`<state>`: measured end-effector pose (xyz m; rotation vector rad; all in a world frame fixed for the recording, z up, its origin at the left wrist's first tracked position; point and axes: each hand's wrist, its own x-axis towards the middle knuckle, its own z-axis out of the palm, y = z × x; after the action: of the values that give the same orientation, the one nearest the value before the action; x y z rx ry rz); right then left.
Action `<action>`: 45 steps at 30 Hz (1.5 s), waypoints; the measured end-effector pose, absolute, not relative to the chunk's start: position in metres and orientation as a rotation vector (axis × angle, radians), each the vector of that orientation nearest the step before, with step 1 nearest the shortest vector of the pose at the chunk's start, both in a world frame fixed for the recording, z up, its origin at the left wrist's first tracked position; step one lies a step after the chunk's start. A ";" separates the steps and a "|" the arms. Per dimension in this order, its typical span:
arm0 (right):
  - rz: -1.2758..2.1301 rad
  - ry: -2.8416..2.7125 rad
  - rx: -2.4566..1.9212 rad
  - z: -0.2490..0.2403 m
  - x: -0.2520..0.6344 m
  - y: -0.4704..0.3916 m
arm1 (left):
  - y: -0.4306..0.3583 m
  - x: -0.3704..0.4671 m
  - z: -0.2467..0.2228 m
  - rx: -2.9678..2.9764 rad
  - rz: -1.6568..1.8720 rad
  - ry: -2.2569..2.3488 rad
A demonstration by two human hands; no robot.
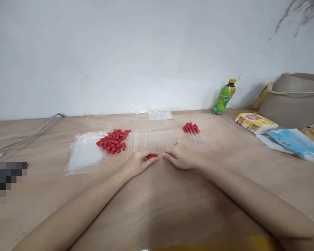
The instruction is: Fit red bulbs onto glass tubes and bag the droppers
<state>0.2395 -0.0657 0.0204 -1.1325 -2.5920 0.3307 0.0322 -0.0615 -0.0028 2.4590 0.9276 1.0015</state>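
Observation:
My left hand (140, 162) is closed around a red rubber dropper bulb (152, 156). My right hand (180, 156) pinches a thin clear glass tube (160, 156), whose end meets the bulb's mouth; how deep it sits inside I cannot tell. Behind my hands lies a row of clear tubes (150, 139), side by side. A heap of loose red bulbs (112, 141) is at the row's left end. To the right, several droppers with red bulbs on their tubes (192, 130) lie together in a bundle.
Clear plastic bags (85, 153) lie left of the bulbs, and another small bag (161, 115) rests by the wall. At right stand a green bottle (223, 97), a yellow tissue pack (256, 123), a blue packet (298, 143) and a grey bin (295, 104). A cable (36, 131) runs along the left.

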 end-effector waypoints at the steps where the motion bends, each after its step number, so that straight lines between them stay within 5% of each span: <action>1: 0.345 -2.601 -1.128 0.024 0.243 -0.064 | -0.061 0.032 -0.003 2.435 1.000 0.962; 6: 0.516 -2.308 -1.398 0.036 0.273 -0.045 | -0.058 0.029 -0.005 2.362 1.012 1.128; 13: -0.010 -1.749 -2.090 0.023 0.295 -0.017 | -0.058 0.032 -0.001 2.467 0.822 1.065; 45: -0.094 -1.955 -2.137 0.004 0.259 -0.012 | -0.059 0.032 -0.002 2.523 0.816 1.075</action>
<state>0.2589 -0.0122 0.0041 -2.1369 -1.9552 -0.0944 0.0323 -0.0585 -0.0019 2.5229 1.0752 0.8158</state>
